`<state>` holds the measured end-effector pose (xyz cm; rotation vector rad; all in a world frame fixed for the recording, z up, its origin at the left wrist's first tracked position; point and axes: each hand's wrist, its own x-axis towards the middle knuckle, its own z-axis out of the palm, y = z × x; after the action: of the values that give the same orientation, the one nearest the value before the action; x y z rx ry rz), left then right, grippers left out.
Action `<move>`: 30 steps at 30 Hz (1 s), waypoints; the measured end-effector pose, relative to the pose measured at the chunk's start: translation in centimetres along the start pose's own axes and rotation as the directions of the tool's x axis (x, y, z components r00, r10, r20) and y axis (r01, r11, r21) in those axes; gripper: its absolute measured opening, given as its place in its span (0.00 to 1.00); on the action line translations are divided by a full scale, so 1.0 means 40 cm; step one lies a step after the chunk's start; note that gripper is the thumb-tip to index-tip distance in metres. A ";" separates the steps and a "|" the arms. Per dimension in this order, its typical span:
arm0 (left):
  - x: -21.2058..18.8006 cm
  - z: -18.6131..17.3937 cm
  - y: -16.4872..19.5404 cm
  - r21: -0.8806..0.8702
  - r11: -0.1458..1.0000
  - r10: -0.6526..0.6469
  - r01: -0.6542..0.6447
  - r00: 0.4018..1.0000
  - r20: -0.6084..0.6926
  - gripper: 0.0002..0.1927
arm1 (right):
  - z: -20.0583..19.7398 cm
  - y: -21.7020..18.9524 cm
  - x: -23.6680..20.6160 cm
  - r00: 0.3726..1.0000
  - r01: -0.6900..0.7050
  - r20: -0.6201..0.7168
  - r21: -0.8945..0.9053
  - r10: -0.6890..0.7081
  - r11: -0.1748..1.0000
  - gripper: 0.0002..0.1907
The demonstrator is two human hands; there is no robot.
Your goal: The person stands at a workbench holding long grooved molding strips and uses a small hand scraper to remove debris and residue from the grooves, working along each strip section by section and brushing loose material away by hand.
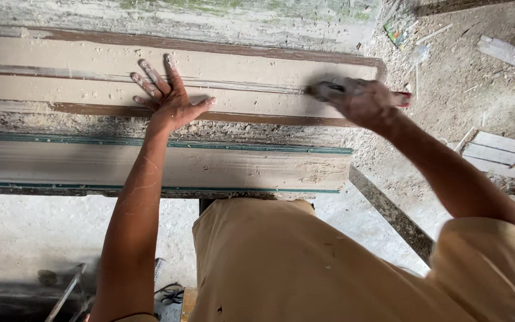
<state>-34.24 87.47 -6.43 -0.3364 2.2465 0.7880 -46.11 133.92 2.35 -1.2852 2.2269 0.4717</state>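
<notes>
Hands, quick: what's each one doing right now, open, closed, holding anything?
Left hand: open, fingers spread, pressed flat on the putty-coated plank.
Right hand: closed on a small, blurred red-ended tool at the plank's end.

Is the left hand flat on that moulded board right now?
Touching. The head view shows the left hand pressed palm-down, fingers spread, on the tan moulded board, with no gap visible beneath.

My right hand (362,100) is motion-blurred; I can't tell what it grips, maybe a red-handled tool (402,98), mostly hidden by the fingers. The plank (61,83) runs off the left edge. My left elbow is cut off at the bottom.
</notes>
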 end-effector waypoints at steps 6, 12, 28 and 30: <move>0.021 0.017 -0.015 0.057 0.995 -0.088 0.086 0.996 0.030 0.76 | -0.025 0.075 -0.118 0.988 -0.063 0.142 0.075 0.052 0.995 0.25; 0.032 0.014 -0.014 0.057 0.991 -0.126 0.122 0.990 0.060 0.76 | -0.042 -0.085 0.115 0.988 0.059 0.151 -0.184 -0.031 0.981 0.32; -0.011 -0.016 0.034 0.012 0.997 -0.071 0.072 0.997 -0.018 0.73 | -0.049 -0.033 0.043 0.955 0.007 -0.281 -0.301 -0.096 0.954 0.28; -0.008 -0.014 0.031 -0.037 0.998 -0.051 0.049 0.998 -0.038 0.74 | -0.046 0.003 -0.024 0.992 -0.028 -0.126 -0.230 -0.001 0.973 0.29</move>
<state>-34.90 88.07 -5.35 -0.4271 2.2536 0.8030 -46.33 133.66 4.40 -1.4546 2.3397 0.6907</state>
